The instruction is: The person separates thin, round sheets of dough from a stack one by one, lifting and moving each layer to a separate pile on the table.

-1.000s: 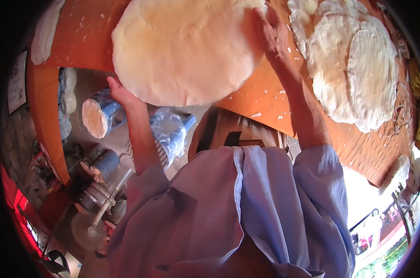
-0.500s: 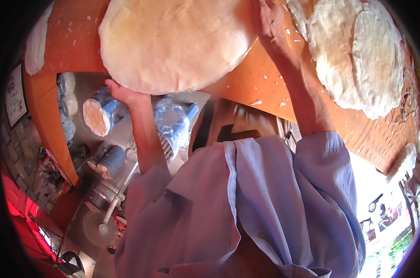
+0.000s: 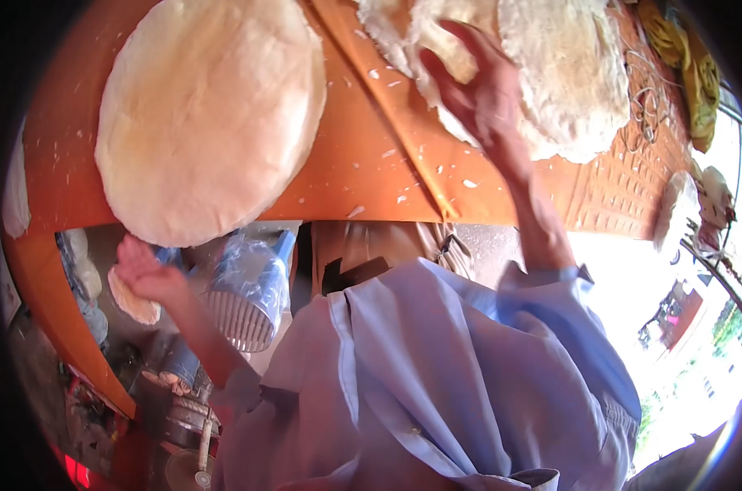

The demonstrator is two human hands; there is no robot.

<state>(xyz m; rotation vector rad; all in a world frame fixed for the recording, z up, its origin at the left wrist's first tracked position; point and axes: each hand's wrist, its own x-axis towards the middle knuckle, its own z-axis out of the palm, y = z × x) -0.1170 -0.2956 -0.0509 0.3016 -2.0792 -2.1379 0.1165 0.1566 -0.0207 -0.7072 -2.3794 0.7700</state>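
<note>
A large, pale, oval sheet (image 3: 211, 123), soft and padded-looking, lies on the orange table (image 3: 371, 176) at the upper left, its lower edge overhanging the front. Just below that edge is my left hand (image 3: 146, 270), fingers apart and slightly blurred, holding nothing. My right hand (image 3: 485, 90) hovers with spread fingers at or over the left part of a pile of rougher whitish sheets (image 3: 563, 74) on the right; whether it touches them is unclear.
White scraps dot the table. Below it are a plastic-wrapped blue chair (image 3: 248, 286), rolled bundles (image 3: 179, 364) and a metal pot (image 3: 189, 421). A coiled cord (image 3: 649, 102) and a yellow cloth (image 3: 698, 90) lie at the right, near another white piece (image 3: 676, 209).
The view has shifted to the right. My right hand has left the large sheet's right edge and is now over the pile. My left hand remains by the sheet's lower edge.
</note>
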